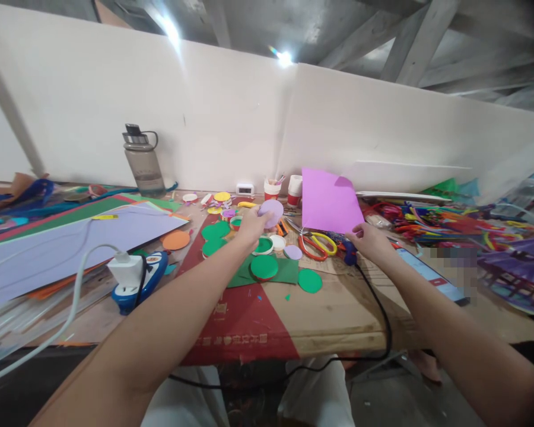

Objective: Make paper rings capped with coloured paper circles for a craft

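Note:
In my left hand (251, 229) is a pale lilac paper disc (273, 211), pinched between closed fingers over the middle of the table. My right hand (370, 242) is closed on the lower right corner of a purple paper sheet (329, 200), which stands tilted up. Just below that hand lies a blue tool (350, 252) with a black cord; its kind is partly hidden. Several green discs, such as one on a green sheet (264, 267) and one on the cardboard (310, 280), lie nearby. Another lilac disc (292, 252) rests beside orange-handled scissors (312, 248).
On the left are a blue power strip (153, 273) with a white charger (125, 271), large paper sheets (89, 237) and a grey bottle (145, 166). Paper cups (295, 188) stand against the white wall panel. To the right lie a phone (429, 274) and colourful pipe cleaners (445, 222).

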### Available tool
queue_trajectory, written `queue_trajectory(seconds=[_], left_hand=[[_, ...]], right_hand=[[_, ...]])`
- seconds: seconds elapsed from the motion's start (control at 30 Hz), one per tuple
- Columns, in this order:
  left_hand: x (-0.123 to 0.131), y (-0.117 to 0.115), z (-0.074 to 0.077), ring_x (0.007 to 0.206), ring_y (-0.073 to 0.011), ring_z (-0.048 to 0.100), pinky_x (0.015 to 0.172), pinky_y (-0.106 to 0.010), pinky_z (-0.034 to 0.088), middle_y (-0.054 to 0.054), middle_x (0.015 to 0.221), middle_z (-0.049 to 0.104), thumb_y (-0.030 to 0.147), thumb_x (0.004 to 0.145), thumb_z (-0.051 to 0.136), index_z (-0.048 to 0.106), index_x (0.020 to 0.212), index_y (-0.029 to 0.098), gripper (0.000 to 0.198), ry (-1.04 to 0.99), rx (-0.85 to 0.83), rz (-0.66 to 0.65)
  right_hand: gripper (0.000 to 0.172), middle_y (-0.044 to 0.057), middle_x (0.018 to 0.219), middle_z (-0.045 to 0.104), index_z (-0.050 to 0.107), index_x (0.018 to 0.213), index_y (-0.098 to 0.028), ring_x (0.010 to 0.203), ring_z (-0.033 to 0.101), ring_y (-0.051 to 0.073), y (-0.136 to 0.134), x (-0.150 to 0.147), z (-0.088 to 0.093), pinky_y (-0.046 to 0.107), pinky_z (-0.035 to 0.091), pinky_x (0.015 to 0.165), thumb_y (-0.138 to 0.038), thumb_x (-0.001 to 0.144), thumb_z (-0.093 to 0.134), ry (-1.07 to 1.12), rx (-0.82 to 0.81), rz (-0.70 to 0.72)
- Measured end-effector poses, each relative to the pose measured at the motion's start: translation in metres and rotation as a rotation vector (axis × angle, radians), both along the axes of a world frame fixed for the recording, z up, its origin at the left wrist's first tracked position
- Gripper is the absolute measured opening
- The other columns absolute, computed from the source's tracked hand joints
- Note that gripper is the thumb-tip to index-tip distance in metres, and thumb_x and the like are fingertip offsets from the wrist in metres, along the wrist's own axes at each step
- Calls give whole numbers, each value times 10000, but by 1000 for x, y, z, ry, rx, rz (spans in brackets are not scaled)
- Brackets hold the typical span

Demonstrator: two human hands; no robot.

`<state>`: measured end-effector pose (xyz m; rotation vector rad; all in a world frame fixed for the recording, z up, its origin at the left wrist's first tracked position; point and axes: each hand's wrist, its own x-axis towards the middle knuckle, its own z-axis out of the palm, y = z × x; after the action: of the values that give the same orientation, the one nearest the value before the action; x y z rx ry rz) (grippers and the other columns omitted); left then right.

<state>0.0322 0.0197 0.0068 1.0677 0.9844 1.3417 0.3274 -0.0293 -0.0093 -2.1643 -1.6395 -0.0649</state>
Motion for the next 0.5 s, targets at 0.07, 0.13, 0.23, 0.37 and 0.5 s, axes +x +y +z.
queue_trajectory(seconds=[0.07,0.13,0.23,0.37,0.5], left_hand=[[0,0,-1,652,-122,629,535,-234,537,-60,871,675,112,724,680,620,956,114,239,1,-1,2],[-1,0,0,645,-120,627,516,-226,530,-63,878,675,109,729,671,613,953,111,232,-1,1,5],[-2,-1,2,641,-120,627,486,-212,519,-78,912,678,107,746,650,604,961,104,220,5,10,1],[-2,-2,3,666,-129,639,481,-216,532,-99,969,675,125,772,630,602,989,99,221,8,28,-2],[-2,-1,1,688,-138,647,486,-218,540,-97,954,677,141,769,641,619,988,97,225,6,55,-12]], right_hand=[[348,150,1011,692,632,1064,-109,945,642,245,15,5,1,322,459,817,-371,837,608,-13,30,-20],[438,179,1092,672,612,1135,-99,1091,598,302,33,12,3,394,415,944,-404,820,620,-55,35,-88],[576,229,1214,616,551,1242,-79,1219,523,368,57,23,6,486,336,1032,-443,803,637,-37,17,-203],[547,217,1102,657,574,1175,-90,1088,614,344,81,33,9,443,449,907,-416,753,696,132,-29,-262],[488,185,924,685,617,1044,-104,910,671,322,95,39,14,383,513,730,-418,695,751,202,-34,-271]])
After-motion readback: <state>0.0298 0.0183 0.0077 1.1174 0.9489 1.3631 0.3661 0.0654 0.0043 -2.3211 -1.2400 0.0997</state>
